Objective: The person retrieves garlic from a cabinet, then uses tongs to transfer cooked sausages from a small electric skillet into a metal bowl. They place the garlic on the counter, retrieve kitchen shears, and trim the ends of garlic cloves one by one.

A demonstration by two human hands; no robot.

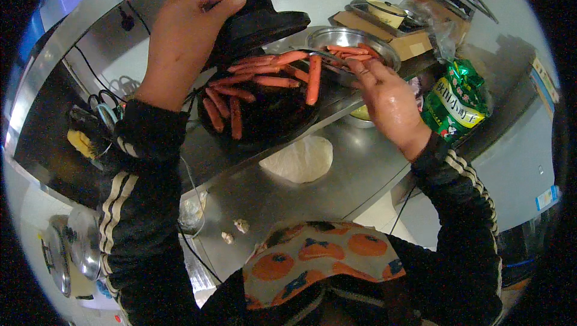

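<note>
At the upper left, my left hand (185, 33) grips a black lid-like part (257, 19) that stands raised behind a round black pan (279, 118). Several reddish sausages (275, 82) lie in the pan, mostly along its far and left sides. My right hand (387, 91), its skin wet or greasy, holds a thin metal utensil (322, 53) over the pan's right side. One sausage (314, 80) hangs upright at the utensil's end. Just beyond my right hand, a steel bowl (387, 48) contains more sausages (347, 50).
A clear bag of pale contents (299, 161) and garlic pieces (241, 225) lie on the lower steel counter (360, 159). A green snack bag (460, 100) stands at right, near a cardboard box (410, 45). Scissors (106, 109) and cables are at left.
</note>
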